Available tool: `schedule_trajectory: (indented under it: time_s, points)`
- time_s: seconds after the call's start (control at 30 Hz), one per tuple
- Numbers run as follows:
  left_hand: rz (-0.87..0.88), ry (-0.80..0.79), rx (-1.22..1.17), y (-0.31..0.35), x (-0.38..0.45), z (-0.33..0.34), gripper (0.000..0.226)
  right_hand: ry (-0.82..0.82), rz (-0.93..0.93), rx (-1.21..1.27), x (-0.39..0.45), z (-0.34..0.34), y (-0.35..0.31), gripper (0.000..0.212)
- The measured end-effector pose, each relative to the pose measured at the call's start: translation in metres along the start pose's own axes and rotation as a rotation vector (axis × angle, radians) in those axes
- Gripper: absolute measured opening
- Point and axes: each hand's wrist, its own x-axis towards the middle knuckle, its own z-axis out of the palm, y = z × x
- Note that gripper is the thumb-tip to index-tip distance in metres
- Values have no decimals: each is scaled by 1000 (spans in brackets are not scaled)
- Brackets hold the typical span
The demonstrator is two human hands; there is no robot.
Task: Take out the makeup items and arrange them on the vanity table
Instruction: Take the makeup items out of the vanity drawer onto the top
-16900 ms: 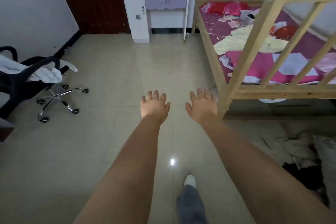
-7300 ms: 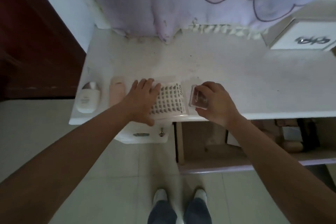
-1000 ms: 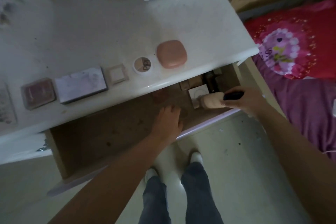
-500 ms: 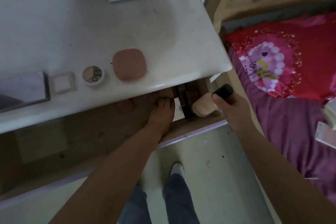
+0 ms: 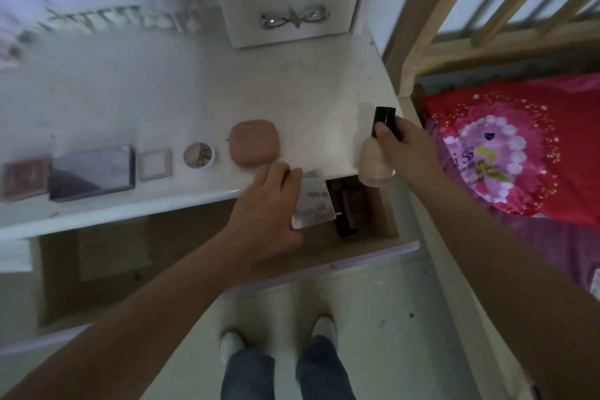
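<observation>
While the right hand (image 5: 406, 146) is gripping a beige foundation bottle (image 5: 373, 166) by its black cap (image 5: 384, 118), the bottle is hanging over the right front corner of the vanity table (image 5: 292, 84), its base just past the edge and above the open drawer (image 5: 324, 256). The left hand (image 5: 269, 208) is pinching a small pale, glossy packet (image 5: 313, 201) between thumb and fingers — it is sitting half over the tabletop's front edge, half over the drawer. Below it, dark items (image 5: 349, 208) are lying in the drawer's right end, too dim to make out.

Along the front of the table a row is standing already: a rounded pink compact (image 5: 254, 143) nearest the hands, then a small round pot (image 5: 198, 155), a square pale pan (image 5: 156, 164), a mirrored rectangular palette (image 5: 92, 172) and a reddish palette (image 5: 24, 177) at the far left. Behind them a white mini drawer (image 5: 285, 3) with a silver bow handle is sitting at the back. To the right, a wooden bed frame (image 5: 418, 36) is standing just beside the table, holding a red flowered pillow (image 5: 513, 146).
</observation>
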Motion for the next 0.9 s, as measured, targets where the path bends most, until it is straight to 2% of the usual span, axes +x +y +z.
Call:
schedule_trajectory:
  time_s: [0.1, 0.17, 0.33, 0.5, 0.6, 0.67, 0.73, 0.8, 0.83, 0.9]
  points:
    - [-143, 62, -32, -7, 34, -19, 76, -47, 24, -183, 33, 8, -8, 30]
    - [-182, 76, 28, -9, 61, -26, 70, -78, 13, -276, 48, 15, -12, 34]
    - [-217, -86, 40, -10, 102, -23, 71, -34, -58, -419, 65, 28, -15, 36]
    - [-226, -123, 37, -10, 106, -18, 57, 75, -62, -326, 70, 26, -7, 33]
    - [-239, -129, 29, -8, 105, -16, 63, 116, -57, -296, 71, 27, -6, 35]
    - [-247, -118, 9, -4, 99, -16, 76, 147, -47, -254, 67, 25, -8, 34]
    - [-224, 4, -42, 3, 84, -12, 78, 248, -144, -181, 49, 17, -6, 25]
    - [-79, 248, -72, 12, 60, -2, 61, 291, -305, -153, 16, 10, 2, 19]
    - [0, 340, -73, 15, 48, 7, 51, 226, -345, -187, -1, 8, 9, 17]
    - [64, 345, -74, 18, 23, 27, 42, -71, -257, -373, -28, 14, 27, 18]
